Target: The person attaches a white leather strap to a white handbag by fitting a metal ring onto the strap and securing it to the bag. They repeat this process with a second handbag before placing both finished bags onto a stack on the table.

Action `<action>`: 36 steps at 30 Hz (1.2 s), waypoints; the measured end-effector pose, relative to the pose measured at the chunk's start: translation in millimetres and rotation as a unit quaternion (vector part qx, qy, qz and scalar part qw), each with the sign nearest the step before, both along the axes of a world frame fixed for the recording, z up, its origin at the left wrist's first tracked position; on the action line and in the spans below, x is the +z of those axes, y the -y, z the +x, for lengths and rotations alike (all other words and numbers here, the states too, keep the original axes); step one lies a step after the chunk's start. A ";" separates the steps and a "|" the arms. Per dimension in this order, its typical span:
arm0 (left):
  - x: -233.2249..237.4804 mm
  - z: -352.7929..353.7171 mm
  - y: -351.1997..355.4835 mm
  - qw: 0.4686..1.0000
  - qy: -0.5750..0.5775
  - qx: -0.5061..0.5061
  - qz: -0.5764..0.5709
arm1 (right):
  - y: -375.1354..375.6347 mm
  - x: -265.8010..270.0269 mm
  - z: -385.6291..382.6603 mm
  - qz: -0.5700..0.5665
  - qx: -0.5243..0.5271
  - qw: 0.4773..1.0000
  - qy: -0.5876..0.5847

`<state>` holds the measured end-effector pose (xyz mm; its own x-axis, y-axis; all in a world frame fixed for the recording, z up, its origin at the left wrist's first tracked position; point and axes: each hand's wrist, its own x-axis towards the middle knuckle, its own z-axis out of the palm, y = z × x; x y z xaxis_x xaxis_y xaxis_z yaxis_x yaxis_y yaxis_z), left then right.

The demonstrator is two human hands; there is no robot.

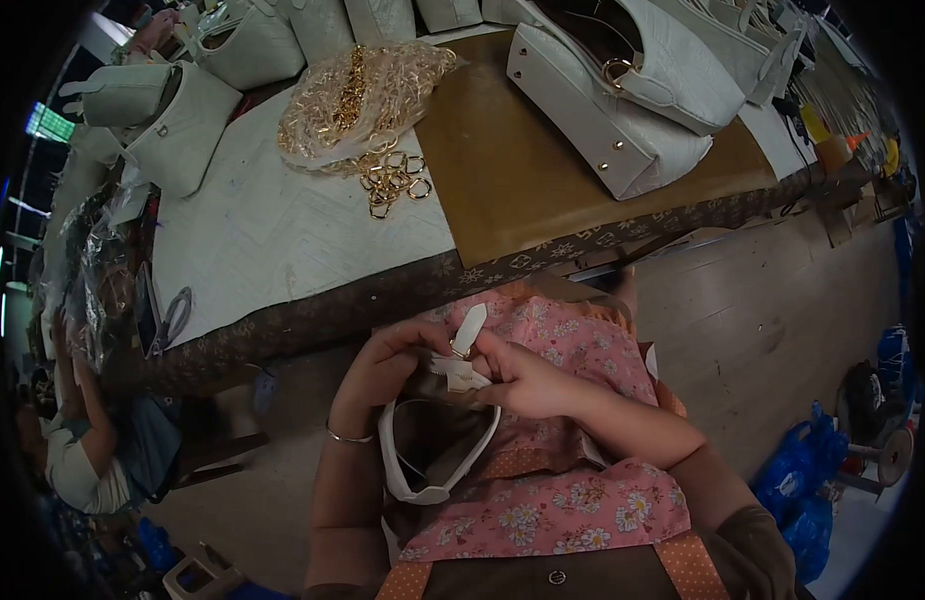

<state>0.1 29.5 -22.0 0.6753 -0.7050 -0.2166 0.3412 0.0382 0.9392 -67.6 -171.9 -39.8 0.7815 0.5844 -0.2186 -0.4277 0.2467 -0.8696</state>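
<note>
- The white bag (423, 496) rested in the person's lap, its dark mouth open at 6 to 7 o'clock from the hands; the lap probably served as a support, leaving both hands free for the small parts.
- The left hand (387, 362) came in from 8 o'clock, fingers bent and closed at the bag's upper edge, close by a gold ring (460, 349). Which layer they pinched, I could not tell.
- The right hand (523, 381) came in from 4 o'clock, its thumb and fingers gripping that edge beside a pale piece (463, 378), seemingly to steady it against the other hand's pull.
- A white tab (471, 325) pointed to 1 o'clock between the hands, perhaps held up to keep the ring in sight.
- At 11 o'clock, gold rings (387, 187) lay loose on the table beside a clear plastic bag (317, 115) of gold hardware, likely tipped out for easy picking.
- At 1 o'clock, a white handbag (582, 118) lay with its studded base exposed on a brown sheet (502, 215), which perhaps protected the leather.
- Scissors (176, 318) lay at 9 o'clock, near the table's edge, presumably for quick reach.
</note>
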 end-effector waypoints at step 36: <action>19.4 -4.6 10.5 0.991 0.099 -0.084 0.044 | 10.9 -11.0 4.8 0.131 -0.169 0.967 -0.141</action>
